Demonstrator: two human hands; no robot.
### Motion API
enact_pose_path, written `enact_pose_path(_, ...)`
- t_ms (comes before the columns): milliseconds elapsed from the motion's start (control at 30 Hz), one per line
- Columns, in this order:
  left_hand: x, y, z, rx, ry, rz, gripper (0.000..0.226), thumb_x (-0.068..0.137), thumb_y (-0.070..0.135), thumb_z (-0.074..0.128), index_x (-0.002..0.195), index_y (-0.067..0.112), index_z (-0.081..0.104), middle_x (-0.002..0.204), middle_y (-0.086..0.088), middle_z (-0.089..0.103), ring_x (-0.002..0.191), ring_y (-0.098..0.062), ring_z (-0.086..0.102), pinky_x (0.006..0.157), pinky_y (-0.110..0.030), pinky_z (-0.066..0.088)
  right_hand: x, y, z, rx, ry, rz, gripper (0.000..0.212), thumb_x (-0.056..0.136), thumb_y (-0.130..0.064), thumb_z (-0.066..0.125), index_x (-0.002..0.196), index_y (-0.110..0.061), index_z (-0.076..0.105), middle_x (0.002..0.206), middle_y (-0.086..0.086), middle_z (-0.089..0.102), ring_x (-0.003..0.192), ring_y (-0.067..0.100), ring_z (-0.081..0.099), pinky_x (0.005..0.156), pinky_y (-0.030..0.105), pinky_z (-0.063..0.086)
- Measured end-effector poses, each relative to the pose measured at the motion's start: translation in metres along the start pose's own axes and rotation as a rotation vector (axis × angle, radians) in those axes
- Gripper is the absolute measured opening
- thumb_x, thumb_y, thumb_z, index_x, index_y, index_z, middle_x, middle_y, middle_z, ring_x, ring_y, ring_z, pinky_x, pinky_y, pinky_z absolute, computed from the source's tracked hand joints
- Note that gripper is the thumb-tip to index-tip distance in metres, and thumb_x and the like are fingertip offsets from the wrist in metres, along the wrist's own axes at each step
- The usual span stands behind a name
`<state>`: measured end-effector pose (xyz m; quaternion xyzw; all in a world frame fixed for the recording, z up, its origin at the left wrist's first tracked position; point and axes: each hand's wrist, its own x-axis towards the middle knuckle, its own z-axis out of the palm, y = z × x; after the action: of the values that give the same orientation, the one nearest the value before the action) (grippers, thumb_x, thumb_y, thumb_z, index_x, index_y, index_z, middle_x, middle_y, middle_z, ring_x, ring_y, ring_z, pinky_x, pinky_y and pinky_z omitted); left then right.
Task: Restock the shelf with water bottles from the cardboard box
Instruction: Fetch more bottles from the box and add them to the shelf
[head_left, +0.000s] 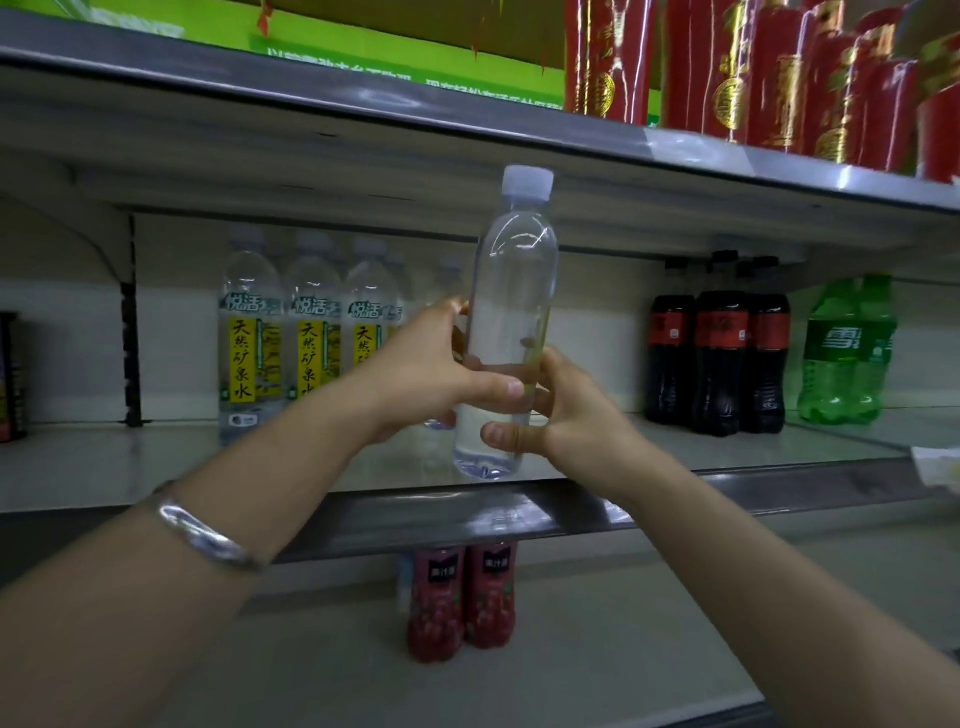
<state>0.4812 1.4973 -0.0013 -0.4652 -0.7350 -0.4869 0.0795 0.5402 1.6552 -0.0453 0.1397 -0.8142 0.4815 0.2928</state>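
Note:
A clear water bottle (511, 291) with a white cap stands upright in the air in front of the middle shelf (753, 480), its label side turned away. My left hand (431, 369) grips its middle from the left, thumb across the front. My right hand (561, 410) holds its lower part from the right, thumb on the front. Just behind and to the left, a row of water bottles (306, 327) with yellow labels stands on the shelf. The cardboard box is out of view.
Dark cola bottles (719, 343) and green soda bottles (844, 353) stand on the same shelf to the right. Red boxes (769, 67) fill the upper shelf (363, 106). Two red juice bottles (462, 597) stand on the lower shelf. A silver bangle (202, 530) circles my left wrist.

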Motion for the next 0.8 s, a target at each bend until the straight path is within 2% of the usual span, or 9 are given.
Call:
enact_pose_path(100, 0.002, -0.006, 0.0, 0.031, -0.013, -0.039, 0.054, 0.072, 0.02, 0.083, 0.117, 0.027, 0.053, 0.103, 0.001, 0.068, 0.095, -0.017, 0.067, 0.069, -0.04, 0.06, 0.008, 0.006, 0.002, -0.037, -0.047, 0.026, 0.063, 0.075, -0.002, 0.079, 0.126, -0.025, 0.049, 0.119, -0.002, 0.064, 0.111, 0.013, 0.063, 0.085, 0.035, 0.058)
enact_pose_path(200, 0.005, -0.009, -0.001, 0.027, -0.013, -0.077, 0.045, 0.073, 0.022, 0.082, 0.099, 0.036, 0.047, 0.101, 0.003, 0.065, 0.092, -0.017, 0.065, 0.071, -0.038, 0.059, 0.014, 0.008, 0.0, -0.032, -0.101, 0.045, 0.065, 0.077, 0.001, 0.076, 0.13, -0.024, 0.048, 0.122, -0.002, 0.064, 0.114, 0.013, 0.062, 0.088, 0.035, 0.057)
enact_pose_path(267, 0.008, -0.01, -0.001, 0.056, -0.003, -0.098, 0.05, 0.074, 0.025, 0.081, 0.109, 0.032, 0.046, 0.103, 0.005, 0.061, 0.09, -0.015, 0.064, 0.071, -0.04, 0.06, 0.018, 0.008, -0.002, -0.017, -0.152, 0.076, 0.063, 0.079, 0.001, 0.074, 0.131, -0.025, 0.048, 0.123, -0.002, 0.064, 0.116, 0.014, 0.06, 0.09, 0.035, 0.056)
enact_pose_path(367, 0.015, -0.017, -0.001, 0.122, 0.039, -0.163, 0.07, 0.071, 0.033, 0.082, 0.127, 0.024, 0.041, 0.113, 0.001, 0.057, 0.093, -0.017, 0.063, 0.067, -0.041, 0.061, 0.023, 0.009, -0.002, -0.034, -0.179, 0.115, 0.053, 0.081, -0.003, 0.073, 0.12, -0.032, 0.053, 0.123, -0.002, 0.062, 0.116, 0.018, 0.06, 0.089, 0.038, 0.057)
enact_pose_path(467, 0.022, -0.024, -0.001, 0.148, 0.066, -0.24, 0.09, 0.069, 0.039, 0.084, 0.139, 0.024, 0.03, 0.133, -0.006, 0.05, 0.104, -0.025, 0.06, 0.057, -0.034, 0.06, 0.026, 0.007, 0.001, -0.06, -0.143, 0.145, 0.046, 0.083, -0.003, 0.071, 0.115, -0.031, 0.054, 0.115, 0.001, 0.063, 0.104, 0.018, 0.063, 0.085, 0.041, 0.058)
enact_pose_path(567, 0.028, -0.029, -0.001, 0.16, 0.088, -0.296, 0.097, 0.067, 0.04, 0.084, 0.143, 0.026, 0.026, 0.137, -0.008, 0.047, 0.104, -0.028, 0.06, 0.054, -0.033, 0.059, 0.03, 0.007, 0.008, -0.118, -0.104, 0.192, 0.045, 0.083, -0.01, 0.073, 0.119, -0.028, 0.052, 0.106, 0.0, 0.063, 0.095, 0.02, 0.065, 0.082, 0.046, 0.058)
enact_pose_path(700, 0.038, -0.031, 0.003, 0.232, 0.139, -0.32, 0.095, 0.067, 0.043, 0.084, 0.14, 0.021, 0.027, 0.131, -0.009, 0.05, 0.096, -0.026, 0.061, 0.051, -0.036, 0.059, 0.034, 0.006, 0.019, -0.21, -0.065, 0.227, 0.059, 0.075, -0.032, 0.082, 0.122, -0.027, 0.048, 0.103, -0.013, 0.059, 0.1, 0.015, 0.063, 0.08, 0.036, 0.058)
enact_pose_path(800, 0.044, -0.032, 0.005, 0.385, 0.164, -0.323, 0.099, 0.071, 0.05, 0.078, 0.144, 0.015, 0.022, 0.135, -0.008, 0.048, 0.091, -0.021, 0.054, 0.046, -0.023, 0.042, 0.046, 0.005, 0.025, -0.284, -0.021, 0.286, 0.071, 0.068, -0.039, 0.085, 0.124, -0.022, 0.044, 0.11, -0.009, 0.056, 0.106, 0.015, 0.059, 0.086, 0.033, 0.055)
